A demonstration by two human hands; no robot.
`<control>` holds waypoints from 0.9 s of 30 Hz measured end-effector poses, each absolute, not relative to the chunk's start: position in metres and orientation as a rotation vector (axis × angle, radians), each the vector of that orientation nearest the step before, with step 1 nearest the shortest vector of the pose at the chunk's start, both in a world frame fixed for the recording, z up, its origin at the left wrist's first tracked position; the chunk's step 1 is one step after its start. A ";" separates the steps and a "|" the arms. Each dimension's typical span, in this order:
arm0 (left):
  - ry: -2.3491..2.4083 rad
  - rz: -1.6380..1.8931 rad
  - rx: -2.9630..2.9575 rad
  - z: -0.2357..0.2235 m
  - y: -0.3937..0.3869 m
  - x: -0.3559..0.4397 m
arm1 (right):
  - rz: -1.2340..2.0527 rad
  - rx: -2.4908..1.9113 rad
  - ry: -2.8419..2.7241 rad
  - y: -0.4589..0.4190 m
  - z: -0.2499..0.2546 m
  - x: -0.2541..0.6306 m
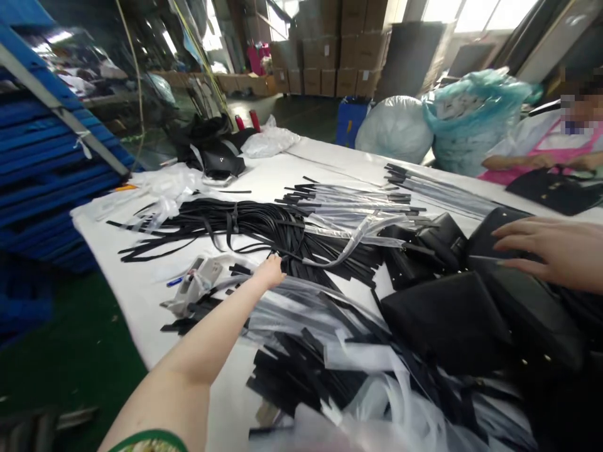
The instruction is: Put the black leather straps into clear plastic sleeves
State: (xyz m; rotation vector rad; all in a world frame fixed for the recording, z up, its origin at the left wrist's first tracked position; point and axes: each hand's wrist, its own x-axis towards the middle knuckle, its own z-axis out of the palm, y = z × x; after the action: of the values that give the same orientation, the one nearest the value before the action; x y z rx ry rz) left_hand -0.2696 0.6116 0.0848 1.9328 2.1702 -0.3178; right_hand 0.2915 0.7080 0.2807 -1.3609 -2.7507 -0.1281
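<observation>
My left hand [270, 272] reaches out over the white table, fingers closed on the end of a black strap at the edge of a large bundle of black straps [226, 216]. From there a strip in clear plastic wrap [346, 247] curves up to the right. Over on the right, my right hand [549, 246] is spread above black leather-like bags [445, 320], its fingers apart and nothing visible in them. Whether it touches the bag beneath is unclear. More plastic-wrapped black straps [301, 314] lie below my left hand.
A grey-white tray [200, 282] with a blue pen [174, 282] lies left. Further back are a black bag [219, 160] and crumpled plastic [164, 185]. A person in a pink apron [541, 154] handles a black bag at right. Blue stacked pallets [47, 150] stand left.
</observation>
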 end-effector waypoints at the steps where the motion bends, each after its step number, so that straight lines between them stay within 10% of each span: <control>1: 2.162 -0.333 1.942 0.074 0.626 -0.270 | -0.096 -1.344 -2.875 0.728 0.262 0.277; 14: 2.027 -0.454 2.163 -0.018 0.724 -0.291 | -0.341 -1.646 -2.925 0.894 -0.004 0.105; 27: 2.368 -0.305 2.097 0.008 0.843 -0.296 | -0.309 -1.738 -2.447 0.985 -0.003 0.098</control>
State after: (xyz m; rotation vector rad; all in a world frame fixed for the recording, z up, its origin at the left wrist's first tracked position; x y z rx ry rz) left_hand -0.2961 0.8431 0.0083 2.0970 2.3676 -0.3046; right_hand 0.0983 0.9850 -0.0032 -1.7383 -2.4472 -0.3093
